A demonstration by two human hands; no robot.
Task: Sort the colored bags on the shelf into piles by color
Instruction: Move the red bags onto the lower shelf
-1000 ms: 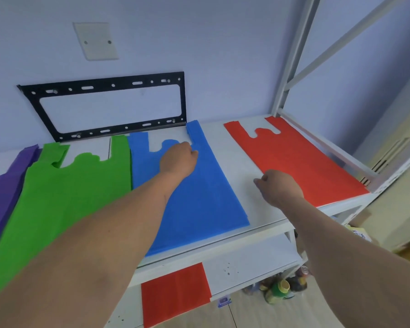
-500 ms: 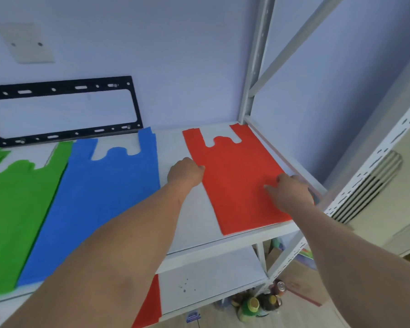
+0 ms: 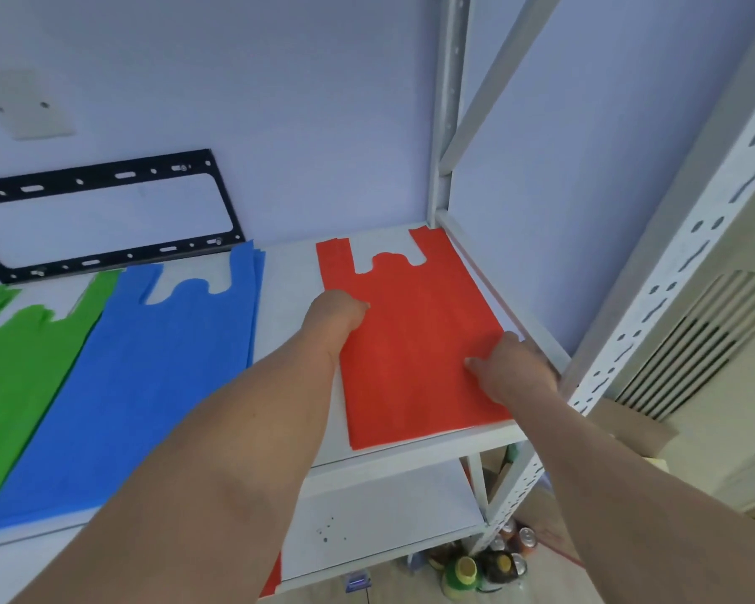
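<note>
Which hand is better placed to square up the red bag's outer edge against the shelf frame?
Right. The right hand already rests on the red bag by the frame-side edge; the left hand sits at the opposite edge.

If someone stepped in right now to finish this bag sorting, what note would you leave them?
Left hand: fingers curled at the left edge of the flat red handled bag; a real grip can't be confirmed.
Right hand: resting at the red bag's right edge, by the white metal shelf frame.
Layout: flat green bag far left, blue bag pile beside it, red at the right end.
Done: three colours lie apart.
Left: another red piece shows on the lower shelf, probably to join the red pile.
</note>
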